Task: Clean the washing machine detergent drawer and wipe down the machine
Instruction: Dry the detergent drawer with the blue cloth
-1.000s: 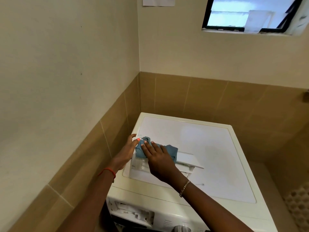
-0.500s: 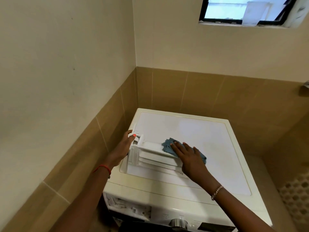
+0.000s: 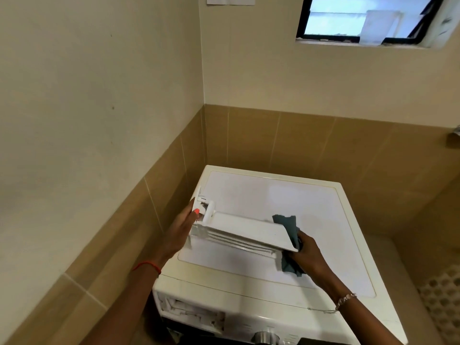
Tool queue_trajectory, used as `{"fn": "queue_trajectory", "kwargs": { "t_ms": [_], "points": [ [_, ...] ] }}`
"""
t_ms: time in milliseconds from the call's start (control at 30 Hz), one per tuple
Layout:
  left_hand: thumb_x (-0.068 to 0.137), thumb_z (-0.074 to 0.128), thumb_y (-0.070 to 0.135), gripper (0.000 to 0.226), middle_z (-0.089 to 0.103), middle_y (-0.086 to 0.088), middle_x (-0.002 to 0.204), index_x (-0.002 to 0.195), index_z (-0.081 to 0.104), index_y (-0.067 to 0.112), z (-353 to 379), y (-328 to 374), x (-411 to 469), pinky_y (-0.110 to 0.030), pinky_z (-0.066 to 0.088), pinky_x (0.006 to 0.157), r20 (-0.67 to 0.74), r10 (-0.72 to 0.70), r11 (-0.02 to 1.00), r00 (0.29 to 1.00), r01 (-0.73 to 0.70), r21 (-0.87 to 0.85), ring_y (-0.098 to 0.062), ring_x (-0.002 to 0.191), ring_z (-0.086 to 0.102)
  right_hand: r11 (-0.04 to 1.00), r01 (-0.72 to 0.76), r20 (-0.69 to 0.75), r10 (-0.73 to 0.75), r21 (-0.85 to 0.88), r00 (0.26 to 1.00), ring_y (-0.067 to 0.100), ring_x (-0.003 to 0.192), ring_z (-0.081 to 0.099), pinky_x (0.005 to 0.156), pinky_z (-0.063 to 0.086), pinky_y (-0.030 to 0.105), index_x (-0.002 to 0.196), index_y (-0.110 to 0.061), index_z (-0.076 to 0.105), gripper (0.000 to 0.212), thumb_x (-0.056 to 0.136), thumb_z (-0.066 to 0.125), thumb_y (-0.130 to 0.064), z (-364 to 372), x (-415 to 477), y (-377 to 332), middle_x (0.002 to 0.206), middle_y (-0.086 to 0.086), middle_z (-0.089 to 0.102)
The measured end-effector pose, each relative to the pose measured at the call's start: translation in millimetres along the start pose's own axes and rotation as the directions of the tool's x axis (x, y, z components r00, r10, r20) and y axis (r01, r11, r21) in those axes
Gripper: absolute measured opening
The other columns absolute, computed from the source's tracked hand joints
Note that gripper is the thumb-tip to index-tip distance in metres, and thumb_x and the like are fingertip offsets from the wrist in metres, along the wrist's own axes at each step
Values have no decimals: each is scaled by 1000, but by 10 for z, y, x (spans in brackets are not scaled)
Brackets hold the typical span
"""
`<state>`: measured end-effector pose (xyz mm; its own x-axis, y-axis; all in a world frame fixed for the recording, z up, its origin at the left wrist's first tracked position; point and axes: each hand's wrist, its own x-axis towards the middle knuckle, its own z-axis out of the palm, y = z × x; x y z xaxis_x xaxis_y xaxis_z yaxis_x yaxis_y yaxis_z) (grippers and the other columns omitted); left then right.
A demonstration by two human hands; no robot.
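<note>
Nearest, below both wrists, the front of the washing machine shows an open drawer slot under the left forearm and a silver dial between the 2 arms. A red thread circles the left wrist and a thin bracelet the right.

The left hand grips 1 end of the white detergent drawer, its thumb with an orange nail pressed against the end piece. The drawer is out of its slot and spans the gap between the 2 hands over the machine's top, tilted so that its broad face turns upward. Whether its lower edge touches the top I cannot tell.

The right hand has its fingers curled round a blue-grey cloth, which is wrapped over the drawer's other end, with folds showing above and below the hand.

Beyond the hands lies the bare white machine top, then brown wall tiles, and high above the right hand a dark-framed window.
</note>
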<state>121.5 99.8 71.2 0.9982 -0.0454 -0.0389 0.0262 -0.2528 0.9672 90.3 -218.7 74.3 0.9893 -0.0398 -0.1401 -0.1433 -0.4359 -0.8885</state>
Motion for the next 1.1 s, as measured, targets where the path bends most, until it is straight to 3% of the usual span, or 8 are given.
{"fn": "queue_trajectory", "kwargs": {
  "t_ms": [133,300,433,533,667,833,967,1100],
  "points": [
    [94,39,43,48,35,35,136,140,29,40,5,22,-290,4,28,95,-98,207,971,973,-193,142,9,127,34,993,21,160,-2,-114,987,28,51,59,40,46,31,120,-27,47,47,84,53,3,-53,11,-1,84,16,66],
    [95,32,44,51,36,4,146,144,27,31,17,-143,-523,-11,31,95,-156,220,914,963,-147,378,-11,133,35,992,-121,263,125,-31,957,26,87,62,79,51,37,113,-2,56,44,79,40,19,-240,-10,171,101,22,64],
    [94,37,41,51,32,12,149,144,26,33,84,-373,-691,3,19,102,-68,203,953,977,-181,243,2,139,25,964,-251,106,242,86,965,27,77,59,69,49,34,108,3,53,28,89,36,14,-273,3,157,90,19,61],
    [91,41,43,56,23,29,144,137,10,53,108,-493,-764,2,26,97,3,66,984,998,-65,167,23,126,26,970,-184,40,192,-160,981,32,82,60,73,51,42,118,-7,45,33,89,41,8,-187,31,-13,94,17,61],
    [92,50,29,64,28,20,145,133,8,55,197,-610,-838,-22,33,107,84,-38,992,996,28,125,1,131,34,942,-13,-39,0,-336,999,34,92,56,74,43,33,130,6,40,47,83,43,14,113,44,-325,118,26,57],
    [91,58,16,68,37,19,140,131,18,54,209,-577,-853,-25,38,105,44,-16,991,999,10,130,0,126,41,938,201,103,-179,-282,979,37,138,27,111,27,46,144,4,16,72,78,35,22,801,-21,-656,150,22,22],
    [88,50,-6,65,45,19,132,127,33,42,146,-498,-821,-18,37,104,-5,37,996,999,-37,83,-1,127,42,665,273,370,6,-696,929,34,145,1,114,6,58,149,-11,3,67,94,40,-15,1368,-139,-623,158,10,3],
    [91,47,-2,42,53,8,127,121,49,28,101,-298,-685,-24,38,102,-163,43,999,986,-41,18,-8,124,46,554,394,349,-191,-733,917,25,146,10,115,3,54,147,-14,22,58,97,34,-39,1314,-55,-531,156,1,20]
  ]
}}
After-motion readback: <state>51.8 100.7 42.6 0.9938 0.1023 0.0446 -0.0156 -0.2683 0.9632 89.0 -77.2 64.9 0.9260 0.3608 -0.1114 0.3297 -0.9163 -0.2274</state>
